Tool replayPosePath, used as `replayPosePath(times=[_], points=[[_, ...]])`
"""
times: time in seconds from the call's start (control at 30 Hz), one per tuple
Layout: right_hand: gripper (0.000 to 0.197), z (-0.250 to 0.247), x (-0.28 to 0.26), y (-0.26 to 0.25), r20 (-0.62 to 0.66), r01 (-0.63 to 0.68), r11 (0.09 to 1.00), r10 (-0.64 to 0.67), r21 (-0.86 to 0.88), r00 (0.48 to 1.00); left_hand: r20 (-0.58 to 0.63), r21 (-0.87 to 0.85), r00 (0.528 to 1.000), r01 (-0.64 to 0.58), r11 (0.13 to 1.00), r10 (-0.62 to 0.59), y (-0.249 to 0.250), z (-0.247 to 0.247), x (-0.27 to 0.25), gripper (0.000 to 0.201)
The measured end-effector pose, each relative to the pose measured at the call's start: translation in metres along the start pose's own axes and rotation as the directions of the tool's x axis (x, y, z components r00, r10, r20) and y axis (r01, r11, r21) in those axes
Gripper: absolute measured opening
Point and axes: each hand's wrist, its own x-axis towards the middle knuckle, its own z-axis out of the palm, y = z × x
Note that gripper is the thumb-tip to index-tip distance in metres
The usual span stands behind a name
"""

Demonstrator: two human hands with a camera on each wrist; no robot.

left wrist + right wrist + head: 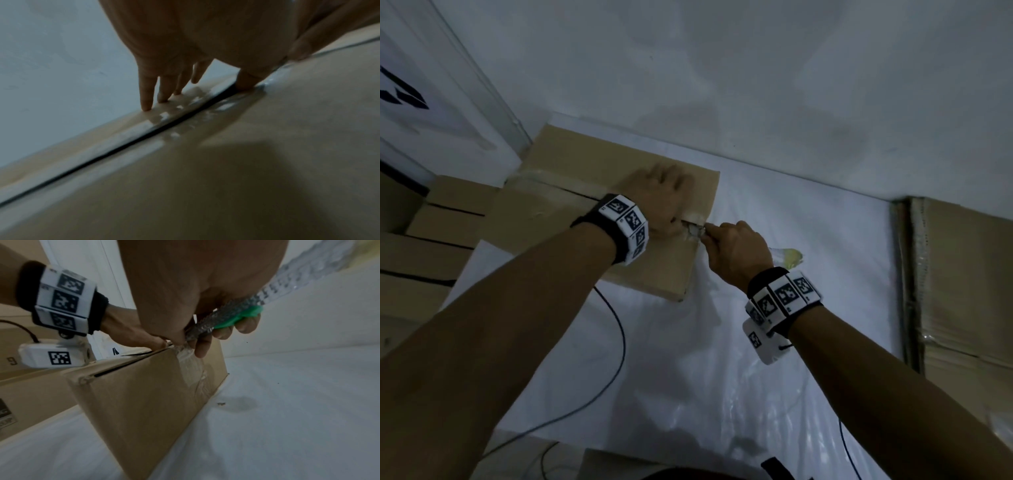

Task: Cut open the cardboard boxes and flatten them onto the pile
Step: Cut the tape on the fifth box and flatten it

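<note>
1. The right hand (739, 250) sits at the near-right end of the cardboard box (571, 222), fingers curled tight round a green-handled cutter (232, 319) at the taped seam (189, 369).
2. The left hand (661, 195) lies on the box top, fingers (147, 97) straight, pressing beside the slit.
3. Right of the box, well apart, lies the flattened pile (959, 274).

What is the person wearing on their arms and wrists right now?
Both forearms are bare, with no sleeves. Each wrist carries a black band ringed with white square tiles printed with black coded markers. A white camera box with its own marker hangs under the right wrist, and a thin black cable leaves it. The left hand and right hand wear no gloves.
</note>
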Motion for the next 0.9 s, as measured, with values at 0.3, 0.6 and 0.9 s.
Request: replayPosePath(times=[0.3,0.6,0.9], points=[[0.033,-0.018,0.014,0.009,0.105,-0.01,0.999,0.006,0.034,0.994,0.119,0.078,0.992,-0.053,0.996,0.043,0.015,-0.006,-0.006,0.032],[0.027,0.002,0.013,-0.002,-0.01,-0.07,0.997,0.071,0.044,0.997,0.154,-0.072,0.986,0.071,0.995,-0.06,0.021,-0.015,-0.01,0.03],[0.041,-0.008,0.043,0.034,-0.07,-0.128,0.985,0.137,0.112,0.988,0.196,-0.043,0.979,0.075,0.996,-0.065,0.033,-0.034,-0.012,0.033]])
